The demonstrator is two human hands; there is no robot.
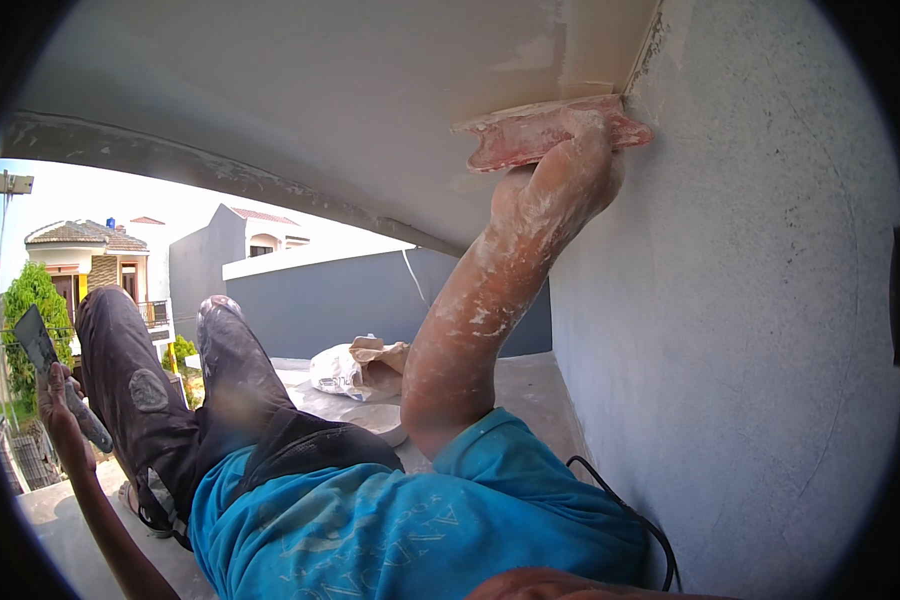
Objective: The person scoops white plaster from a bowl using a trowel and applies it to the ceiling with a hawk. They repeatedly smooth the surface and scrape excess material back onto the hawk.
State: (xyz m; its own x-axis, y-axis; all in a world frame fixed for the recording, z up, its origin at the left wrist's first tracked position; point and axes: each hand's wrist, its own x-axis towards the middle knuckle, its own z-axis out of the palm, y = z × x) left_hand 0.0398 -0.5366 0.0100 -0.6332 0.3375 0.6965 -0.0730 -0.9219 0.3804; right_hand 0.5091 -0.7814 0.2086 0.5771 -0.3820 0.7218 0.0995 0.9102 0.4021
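Over on the far left, a tree (32, 305) shows green beside a house (90, 240) with a tiled roof. Nearer, here's the left hand (58, 400), fingers closed around a scraper (36, 340), its dark flat blade tilted up and to the left, its smeared handle slanting down to the right. Just right of it, two bent knees in dark trousers (135, 335), pale patches on the cloth, and then a teal shirt (370, 520) across the near middle. Beyond the knees runs a blue-grey boundary wall (320, 300); in front of it a crumpled white-and-brown bag (332, 370) sits on the pale floor (540, 385).

Now up and right, and here's the action! The right arm (480, 310), spattered with white, bends up to the right hand (585, 170), fingers gripping a red float (515, 138), though some of them are hidden. That float is up against the ceiling (300, 90), right in by the corner; whether its right end touches the grey wall (740, 280), I can't tell. Low down on the near right, a black cable (660, 545) curves between shirt and wall.
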